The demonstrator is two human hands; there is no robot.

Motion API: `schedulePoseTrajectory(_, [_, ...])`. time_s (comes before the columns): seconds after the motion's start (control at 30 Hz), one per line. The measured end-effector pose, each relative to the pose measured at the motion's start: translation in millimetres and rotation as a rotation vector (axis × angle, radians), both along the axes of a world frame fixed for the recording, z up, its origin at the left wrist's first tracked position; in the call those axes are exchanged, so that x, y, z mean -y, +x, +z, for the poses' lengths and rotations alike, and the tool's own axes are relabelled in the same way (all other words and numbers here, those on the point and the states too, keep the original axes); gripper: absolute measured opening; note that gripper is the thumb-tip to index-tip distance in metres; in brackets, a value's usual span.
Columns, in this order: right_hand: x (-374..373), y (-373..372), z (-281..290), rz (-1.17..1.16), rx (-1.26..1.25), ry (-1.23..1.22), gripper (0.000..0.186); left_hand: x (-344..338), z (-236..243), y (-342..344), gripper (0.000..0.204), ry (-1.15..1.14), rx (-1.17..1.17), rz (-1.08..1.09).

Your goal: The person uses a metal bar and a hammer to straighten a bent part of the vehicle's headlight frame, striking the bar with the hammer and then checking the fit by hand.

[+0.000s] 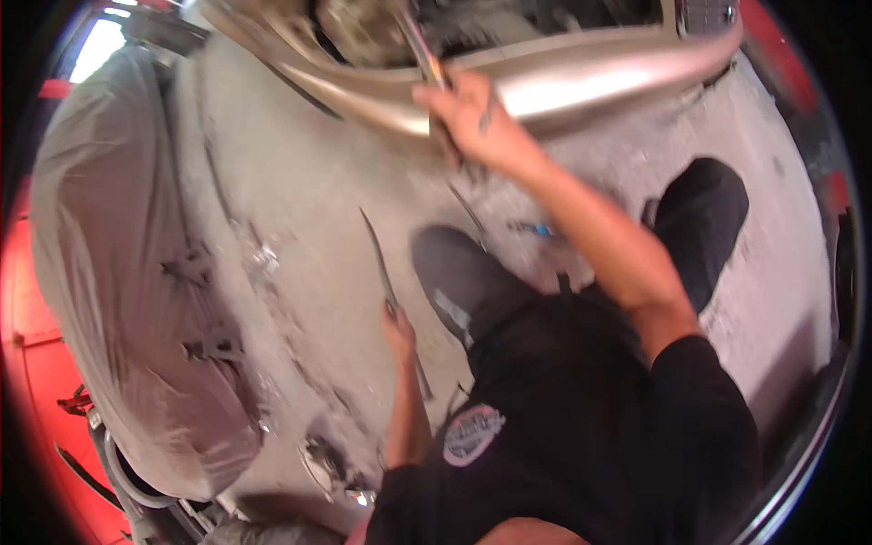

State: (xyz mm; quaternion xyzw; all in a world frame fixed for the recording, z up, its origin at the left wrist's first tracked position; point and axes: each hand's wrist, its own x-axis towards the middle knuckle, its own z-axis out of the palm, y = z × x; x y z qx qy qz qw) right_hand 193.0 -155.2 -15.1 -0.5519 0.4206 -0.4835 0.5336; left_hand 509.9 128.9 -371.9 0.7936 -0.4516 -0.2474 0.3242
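Note:
My left hand (pixel 398 331) is closed around a long, thin, dark metal bar (pixel 373 241), slightly curved at its upper end. The bar sticks out above and below the fist, over the floor. Higher up, my right hand (pixel 472 118) grips a tool with a shiny straight shaft (pixel 416 41) and a dark lower end; blur hides its exact kind. That shaft reaches over the edge of a gold-beige vehicle body panel (pixel 581 86) with an opening behind it.
A blue-marked tool (pixel 543 230) and a thin dark rod (pixel 467 207) lie on the dusty grey floor (pixel 300 173) near my knees. Along the left stands a long, sheet-covered object (pixel 118 245). Two dark metal brackets stick out beside it. Loose parts (pixel 327 463) lie at lower left.

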Motion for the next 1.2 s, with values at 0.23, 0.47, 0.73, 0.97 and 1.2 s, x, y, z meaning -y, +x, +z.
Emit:
schedulePoseTrajectory(0.23, [0, -99, 60, -0.049, -0.432, -0.31, 0.023, -1, -52, -45, 0.056, 0.146, -0.036, 0.034])
schedulePoseTrajectory(0.47, [31, -110, 38, -0.087, -0.303, -0.167, 0.02, 158, 24, -57, 0.039, -0.238, -0.112, -0.045])
schedulePoseTrajectory(0.73, [24, -100, 66, -0.053, -0.479, -0.167, 0.022, 247, 11, -335, 0.024, -0.032, 0.269, -1.283])
schedulePoseTrajectory(0.97, [19, -120, 58, -0.132, -0.432, 0.048, 0.03, 171, -114, -466, 0.038, -0.159, 0.307, -1.263])
schedulePoseTrajectory(1.2, [34, -96, 63, -0.061, -0.414, 0.016, 0.034, 204, -95, -429, 0.033, 0.084, 0.025, -1.005])
